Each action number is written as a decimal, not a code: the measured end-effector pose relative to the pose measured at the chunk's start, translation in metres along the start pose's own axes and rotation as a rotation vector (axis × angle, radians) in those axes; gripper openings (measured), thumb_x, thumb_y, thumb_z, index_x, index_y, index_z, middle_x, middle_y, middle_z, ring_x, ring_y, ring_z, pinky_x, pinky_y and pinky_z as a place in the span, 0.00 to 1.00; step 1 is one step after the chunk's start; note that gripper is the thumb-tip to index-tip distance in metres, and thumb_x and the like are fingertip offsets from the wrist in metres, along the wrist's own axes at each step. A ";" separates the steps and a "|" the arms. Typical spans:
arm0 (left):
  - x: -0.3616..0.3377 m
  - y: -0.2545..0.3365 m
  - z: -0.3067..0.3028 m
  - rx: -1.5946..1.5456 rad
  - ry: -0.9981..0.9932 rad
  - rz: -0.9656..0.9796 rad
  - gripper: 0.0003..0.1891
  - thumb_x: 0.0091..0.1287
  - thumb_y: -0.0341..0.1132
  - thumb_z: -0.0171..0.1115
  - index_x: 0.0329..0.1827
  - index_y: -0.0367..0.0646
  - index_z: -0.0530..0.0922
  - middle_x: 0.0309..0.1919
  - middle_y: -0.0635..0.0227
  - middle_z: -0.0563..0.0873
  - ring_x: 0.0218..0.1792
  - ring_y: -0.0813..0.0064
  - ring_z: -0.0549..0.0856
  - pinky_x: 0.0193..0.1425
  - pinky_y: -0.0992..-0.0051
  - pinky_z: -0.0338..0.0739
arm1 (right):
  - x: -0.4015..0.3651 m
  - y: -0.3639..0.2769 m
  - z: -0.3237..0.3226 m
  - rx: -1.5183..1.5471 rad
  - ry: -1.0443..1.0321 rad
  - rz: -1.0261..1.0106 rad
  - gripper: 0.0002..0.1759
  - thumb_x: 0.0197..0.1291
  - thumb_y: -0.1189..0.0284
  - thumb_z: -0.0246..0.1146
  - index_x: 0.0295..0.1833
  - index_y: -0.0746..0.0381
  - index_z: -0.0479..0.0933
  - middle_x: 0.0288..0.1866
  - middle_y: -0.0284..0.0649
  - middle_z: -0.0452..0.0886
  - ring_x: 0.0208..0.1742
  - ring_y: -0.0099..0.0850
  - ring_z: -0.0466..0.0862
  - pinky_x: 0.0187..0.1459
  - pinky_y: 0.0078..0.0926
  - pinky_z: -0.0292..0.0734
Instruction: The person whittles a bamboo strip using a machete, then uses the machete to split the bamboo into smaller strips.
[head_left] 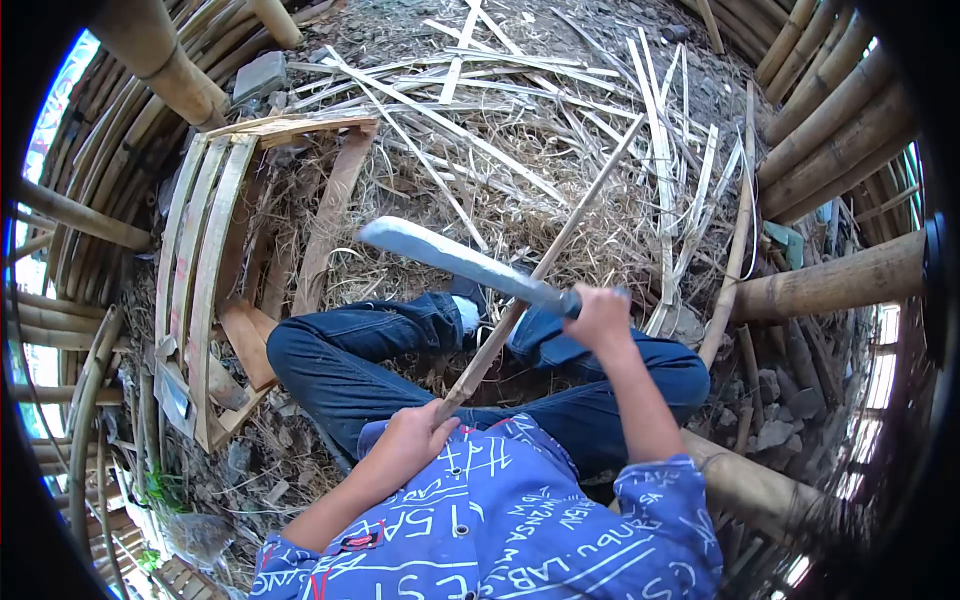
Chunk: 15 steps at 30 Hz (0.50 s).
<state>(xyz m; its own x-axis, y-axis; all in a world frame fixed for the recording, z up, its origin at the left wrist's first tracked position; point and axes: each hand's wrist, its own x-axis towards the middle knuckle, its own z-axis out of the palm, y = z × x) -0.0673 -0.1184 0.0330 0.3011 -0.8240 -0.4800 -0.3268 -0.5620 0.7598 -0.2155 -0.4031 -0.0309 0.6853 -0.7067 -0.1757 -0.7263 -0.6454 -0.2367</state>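
Note:
My right hand (pixel 602 318) is closed round the handle of a machete (pixel 455 255), whose broad pale blade points left across my legs. Under the blade runs a long bamboo strip (pixel 588 195), slanting from my lap up to the right. The blade crosses over it in this view. Near my waist, my left hand (pixel 418 445) grips the lower end of that strip, thumb along its side. Both hands are over my crossed legs in dark jeans (pixel 380 375).
A wooden crate (pixel 200 250) lies on its side at the left. Split bamboo strips (pixel 480 165) and shavings litter the ground ahead. Thick bamboo poles (pixel 830 280) stand along the right, another pole (pixel 760 485) lies beside my right hip. Stones (pixel 775 430) are nearby.

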 end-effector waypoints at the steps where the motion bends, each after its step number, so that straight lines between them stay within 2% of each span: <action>1: -0.007 0.000 -0.001 0.008 -0.010 -0.005 0.13 0.67 0.36 0.62 0.45 0.34 0.78 0.27 0.42 0.83 0.33 0.43 0.84 0.37 0.54 0.76 | 0.011 0.012 0.003 -0.011 0.053 0.022 0.12 0.42 0.62 0.67 0.33 0.55 0.80 0.28 0.46 0.84 0.36 0.48 0.85 0.42 0.46 0.77; 4: -0.026 -0.009 0.001 0.018 -0.025 -0.026 0.13 0.68 0.37 0.62 0.46 0.34 0.78 0.27 0.42 0.83 0.33 0.43 0.84 0.37 0.54 0.76 | 0.048 0.065 -0.001 0.005 0.090 0.334 0.11 0.50 0.64 0.64 0.36 0.57 0.84 0.37 0.50 0.86 0.41 0.49 0.87 0.45 0.47 0.81; 6: -0.030 -0.013 0.004 0.029 -0.033 -0.010 0.13 0.68 0.37 0.62 0.46 0.35 0.78 0.27 0.42 0.83 0.33 0.43 0.84 0.37 0.54 0.76 | 0.052 0.073 -0.013 0.063 0.107 0.351 0.12 0.50 0.64 0.64 0.37 0.58 0.84 0.38 0.51 0.86 0.41 0.49 0.87 0.46 0.48 0.80; 9: -0.019 -0.007 -0.001 0.074 -0.001 0.014 0.12 0.68 0.37 0.62 0.45 0.35 0.79 0.27 0.42 0.83 0.33 0.43 0.84 0.37 0.54 0.76 | 0.054 0.064 -0.013 0.031 0.111 0.280 0.12 0.48 0.65 0.65 0.37 0.60 0.82 0.35 0.51 0.86 0.40 0.50 0.86 0.45 0.46 0.81; 10: -0.018 -0.001 -0.004 0.075 -0.007 0.017 0.12 0.68 0.37 0.62 0.45 0.35 0.79 0.27 0.42 0.83 0.33 0.43 0.84 0.37 0.54 0.76 | 0.050 0.059 -0.007 0.014 0.149 0.222 0.16 0.42 0.65 0.66 0.37 0.62 0.82 0.33 0.50 0.85 0.38 0.48 0.87 0.45 0.46 0.82; 12: -0.013 0.009 -0.010 0.111 -0.056 -0.059 0.12 0.68 0.35 0.62 0.48 0.36 0.79 0.28 0.48 0.84 0.29 0.54 0.85 0.35 0.63 0.76 | 0.030 0.032 -0.014 0.109 0.122 0.114 0.15 0.42 0.65 0.66 0.37 0.59 0.82 0.32 0.49 0.85 0.38 0.48 0.87 0.45 0.46 0.82; 13: -0.014 0.009 -0.009 0.078 -0.020 -0.015 0.12 0.67 0.36 0.62 0.44 0.35 0.79 0.26 0.43 0.83 0.32 0.43 0.84 0.36 0.55 0.77 | 0.027 0.030 -0.016 0.113 0.127 0.122 0.15 0.42 0.65 0.66 0.37 0.59 0.82 0.32 0.49 0.85 0.38 0.48 0.87 0.45 0.46 0.82; 15: -0.019 0.007 -0.011 0.085 -0.013 0.014 0.12 0.67 0.36 0.62 0.44 0.36 0.79 0.26 0.43 0.83 0.31 0.43 0.84 0.36 0.55 0.77 | 0.024 0.028 -0.017 0.017 0.090 -0.014 0.14 0.43 0.64 0.67 0.37 0.57 0.82 0.32 0.49 0.85 0.38 0.47 0.87 0.45 0.46 0.82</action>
<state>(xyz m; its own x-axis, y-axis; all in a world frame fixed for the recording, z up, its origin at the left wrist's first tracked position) -0.0651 -0.1055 0.0525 0.2844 -0.8324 -0.4756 -0.4062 -0.5540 0.7267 -0.2207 -0.4433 -0.0255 0.6874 -0.7212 -0.0861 -0.7150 -0.6511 -0.2546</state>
